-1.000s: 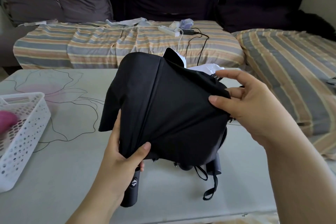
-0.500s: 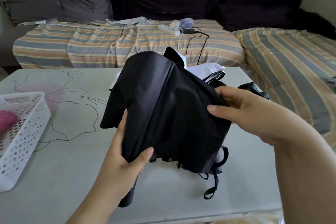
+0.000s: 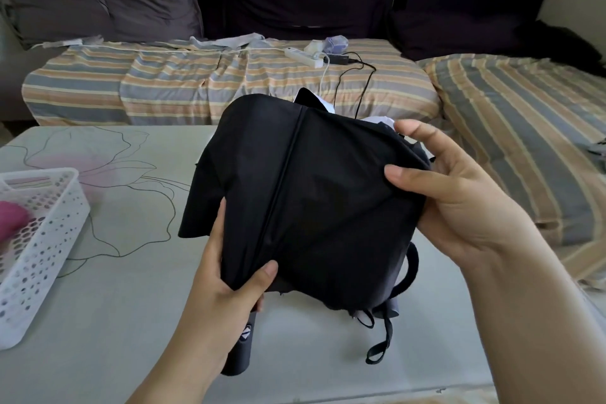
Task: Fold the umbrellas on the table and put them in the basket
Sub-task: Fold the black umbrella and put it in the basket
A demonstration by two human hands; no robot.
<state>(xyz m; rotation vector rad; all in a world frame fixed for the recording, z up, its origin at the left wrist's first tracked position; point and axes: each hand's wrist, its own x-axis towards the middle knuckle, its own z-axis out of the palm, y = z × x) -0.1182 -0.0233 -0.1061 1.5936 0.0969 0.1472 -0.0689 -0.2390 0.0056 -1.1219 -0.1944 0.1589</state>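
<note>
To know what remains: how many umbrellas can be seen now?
2: a black umbrella held by both hands above the table, and a pink one in the basket. Others may hide behind the black one.

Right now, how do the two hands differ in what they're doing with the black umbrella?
The left hand grips low, where the canopy meets the handle, thumb pressed onto the fabric; the right hand pinches the canopy's upper right edge. The left hand comes from below; the right hand comes from the side. Both hold the same black umbrella above the table.

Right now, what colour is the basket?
White, perforated plastic basket, at the table's left edge in the head view.
</note>
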